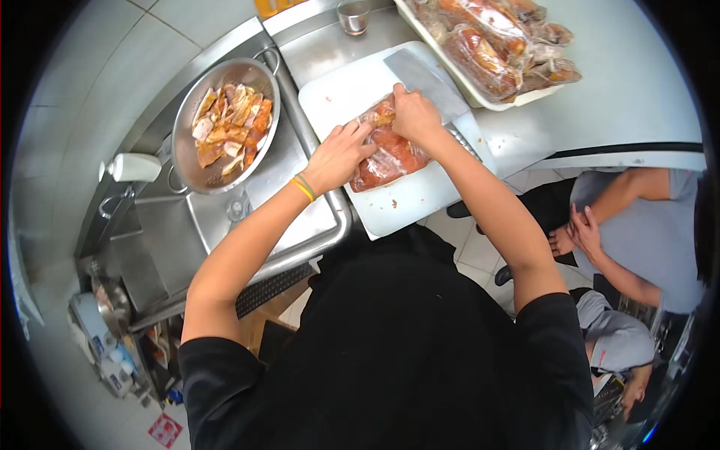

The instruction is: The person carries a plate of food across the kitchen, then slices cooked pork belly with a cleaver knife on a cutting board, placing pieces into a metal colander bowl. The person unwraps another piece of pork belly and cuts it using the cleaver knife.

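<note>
A reddish-brown piece of meat in clear plastic wrap (390, 159) lies on the white cutting board (330, 94). My left hand (341, 156), with a yellow and green band at the wrist, rests on the wrapped meat's left side, fingers bent over it. At its upper end my right hand (416, 116) pinches the plastic wrap with closed fingers. A cleaver with a wide blade (427, 84) lies flat on the board, beyond and partly behind my right hand. Small meat scraps dot the board near its front edge.
A metal colander (180, 146) holding meat pieces stands over the sink (277, 225) at left. At the upper right is a white tray (480, 101) of wrapped meat. A metal cup (354, 16) stands behind the board. Two people (637, 217) are at the right.
</note>
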A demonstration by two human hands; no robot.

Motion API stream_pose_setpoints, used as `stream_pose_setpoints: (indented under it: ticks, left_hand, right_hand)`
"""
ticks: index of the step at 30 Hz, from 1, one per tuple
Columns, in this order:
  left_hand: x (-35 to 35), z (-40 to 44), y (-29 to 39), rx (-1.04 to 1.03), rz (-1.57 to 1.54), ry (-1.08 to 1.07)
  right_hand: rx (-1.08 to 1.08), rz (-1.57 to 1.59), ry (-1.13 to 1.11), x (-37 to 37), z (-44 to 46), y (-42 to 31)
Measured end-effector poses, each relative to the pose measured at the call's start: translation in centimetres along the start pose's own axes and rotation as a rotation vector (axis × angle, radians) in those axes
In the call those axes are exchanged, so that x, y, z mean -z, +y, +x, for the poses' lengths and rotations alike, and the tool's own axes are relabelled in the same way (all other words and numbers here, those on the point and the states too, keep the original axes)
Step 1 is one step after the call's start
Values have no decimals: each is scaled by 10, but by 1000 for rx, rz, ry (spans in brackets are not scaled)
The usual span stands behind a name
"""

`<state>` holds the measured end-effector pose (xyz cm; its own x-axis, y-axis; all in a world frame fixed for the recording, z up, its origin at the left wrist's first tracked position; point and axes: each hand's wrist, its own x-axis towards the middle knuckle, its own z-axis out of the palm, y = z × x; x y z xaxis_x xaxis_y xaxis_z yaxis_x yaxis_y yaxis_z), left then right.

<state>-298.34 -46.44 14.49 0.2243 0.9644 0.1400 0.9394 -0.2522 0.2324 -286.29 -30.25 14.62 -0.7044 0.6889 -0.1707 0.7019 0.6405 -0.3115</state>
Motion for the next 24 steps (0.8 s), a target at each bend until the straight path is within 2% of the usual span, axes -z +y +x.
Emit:
stream_pose_setpoints:
  ticks: [3,5,7,11,13,16,20,24]
  left_hand:
    - [-7,-8,-14,-117,-106,73]
    - [-12,-10,-19,-106,-216,-66]
    - [-15,-15,-21,-172,-233,10]
    - [-24,-35,-20,-177,-303,60]
    - [-27,-54,-22,-91,-274,68]
    - [-42,-85,-30,-75,-335,86]
    - [-50,-100,-40,-79,-409,119]
    - [-43,-120,-60,-22,-399,136]
  right_hand:
    - [-26,-14,33,-5,6,7]
    - [-37,-43,59,-8,6,18]
    - [-40,-79,96,-8,14,25]
    - [-152,24,184,-12,18,46]
    - [-197,63,194,-20,19,51]
    - [-382,106,205,-25,17,52]
    - [-405,95,213,-35,16,65]
    - [-329,-22,357,-20,5,68]
